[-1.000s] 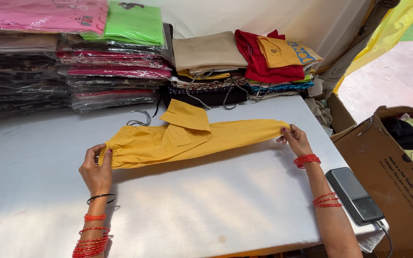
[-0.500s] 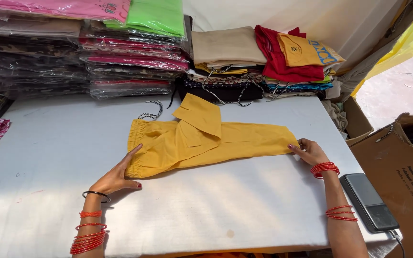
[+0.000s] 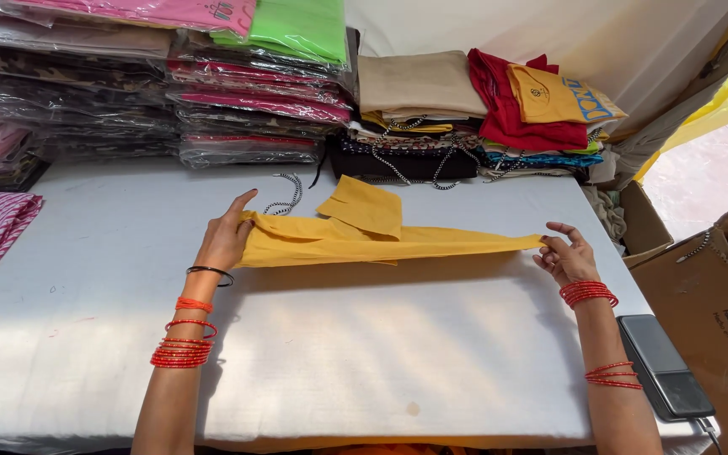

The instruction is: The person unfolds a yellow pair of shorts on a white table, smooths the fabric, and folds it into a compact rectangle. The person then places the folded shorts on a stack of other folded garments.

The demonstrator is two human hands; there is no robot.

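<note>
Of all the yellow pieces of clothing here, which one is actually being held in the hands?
The mustard-yellow shirt stretched flat across the white table, gripped by the left hand and right hand. The other yellow garment, with a print, rests untouched on the red pile behind.

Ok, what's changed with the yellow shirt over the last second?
Both hands, left hand and right hand, folded the yellow shirt narrower and now grip its two ends, after briefly pressing it flat. Shirt remains on the white table; phone unmoved.
</note>
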